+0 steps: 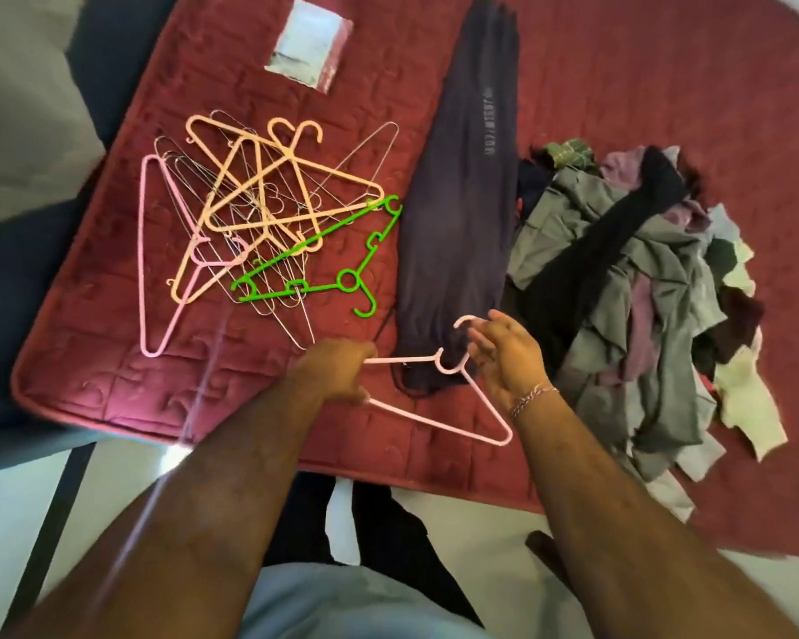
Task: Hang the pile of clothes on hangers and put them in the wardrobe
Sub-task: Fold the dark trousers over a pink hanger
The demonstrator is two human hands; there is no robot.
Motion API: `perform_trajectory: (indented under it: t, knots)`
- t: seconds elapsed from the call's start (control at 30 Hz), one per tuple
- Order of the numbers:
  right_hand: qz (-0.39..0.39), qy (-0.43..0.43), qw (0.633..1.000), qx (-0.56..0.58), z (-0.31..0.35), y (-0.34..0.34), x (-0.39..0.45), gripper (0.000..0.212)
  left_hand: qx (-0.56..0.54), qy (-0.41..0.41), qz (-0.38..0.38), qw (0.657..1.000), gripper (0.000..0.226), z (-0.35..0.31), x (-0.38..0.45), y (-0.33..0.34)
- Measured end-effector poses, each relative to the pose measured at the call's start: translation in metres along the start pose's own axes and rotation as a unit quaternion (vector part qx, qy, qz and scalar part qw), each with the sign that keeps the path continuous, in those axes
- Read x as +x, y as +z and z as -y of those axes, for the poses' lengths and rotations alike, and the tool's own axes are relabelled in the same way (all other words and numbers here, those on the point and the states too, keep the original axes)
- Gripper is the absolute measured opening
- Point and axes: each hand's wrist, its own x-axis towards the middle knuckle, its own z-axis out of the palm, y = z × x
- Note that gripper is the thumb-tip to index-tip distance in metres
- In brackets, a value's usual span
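Trousers (457, 214) lay folded lengthwise on the bed (619, 76), beside the pile (642, 288). A pink hanger (439, 422) was gripped at one end by the left hand (337, 371), its hook pinched by the right hand (508, 357) (fingers partly spread). The cloth could be snagged or bunched if threaded hastily.

Red quilted mattress (619, 62); clear plastic packet (309, 43) on it.

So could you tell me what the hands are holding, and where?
A pink plastic hanger: left hand grips one shoulder end, right hand pinches its hook.
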Motion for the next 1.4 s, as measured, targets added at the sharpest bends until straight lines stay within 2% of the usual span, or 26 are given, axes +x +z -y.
perform_trajectory:
  t: [0.07,0.13,0.2,0.27,0.37,0.43,0.53,0.63,0.73,0.83,0.93,1.07,1.17,1.27,1.4]
  knots:
    - [0.004,-0.006,1.000,-0.007,-0.009,-0.018,0.007,0.033,0.020,0.014,0.019,1.000,0.071,-0.012,0.003,0.011]
    - [0.007,-0.004,0.999,-0.035,-0.018,-0.035,0.016,0.024,0.020,0.006,0.006,1.000,0.061,-0.021,0.006,0.022]
    - [0.002,-0.023,0.992,-0.127,-0.030,-0.053,0.028,0.014,0.000,-0.018,-0.011,1.000,0.055,-0.026,0.009,0.033]
    - [0.007,-0.030,0.974,-0.225,-0.047,-0.071,0.042,0.014,-0.022,-0.036,-0.019,0.999,0.052,-0.028,0.014,0.042]
    - [0.050,0.008,0.946,-0.320,-0.086,-0.092,0.069,0.008,-0.044,-0.039,-0.030,0.998,0.049,-0.026,0.032,0.061]
    - [0.051,0.023,0.922,-0.383,-0.114,-0.099,0.089,0.028,-0.061,-0.038,-0.033,0.997,0.050,-0.023,0.045,0.075]
    - [0.003,0.002,0.904,-0.428,-0.136,-0.096,0.111,0.035,-0.077,-0.043,-0.038,0.995,0.052,-0.020,0.064,0.097]
    - [-0.062,-0.016,0.922,-0.382,-0.143,-0.088,0.137,0.055,-0.071,-0.056,-0.042,0.995,0.053,-0.016,0.080,0.114]
    - [-0.125,0.037,0.940,-0.314,-0.143,-0.078,0.168,0.079,-0.032,-0.062,-0.025,0.997,0.058,-0.011,0.095,0.129]
    - [-0.150,0.096,0.967,-0.184,-0.139,-0.072,0.191,0.061,0.007,-0.085,-0.003,0.996,0.058,-0.008,0.104,0.139]
    - [-0.132,0.107,0.983,-0.076,-0.148,-0.065,0.203,0.061,-0.006,-0.110,0.006,0.994,0.057,-0.007,0.111,0.139]
    - [-0.134,0.084,0.987,0.034,-0.147,-0.039,0.190,0.025,-0.031,-0.137,-0.002,0.990,0.052,-0.012,0.118,0.129]
    - [-0.101,0.112,0.980,0.132,-0.146,-0.027,0.178,0.031,-0.026,-0.123,-0.051,0.991,0.046,-0.011,0.122,0.114]
    - [-0.097,0.120,0.979,0.136,-0.144,-0.029,0.166,0.036,-0.005,-0.114,-0.105,0.988,0.043,-0.004,0.136,0.084]
    - [-0.069,0.131,0.977,0.152,-0.133,-0.048,0.156,0.029,0.028,-0.112,-0.155,0.981,0.034,0.008,0.163,0.036]
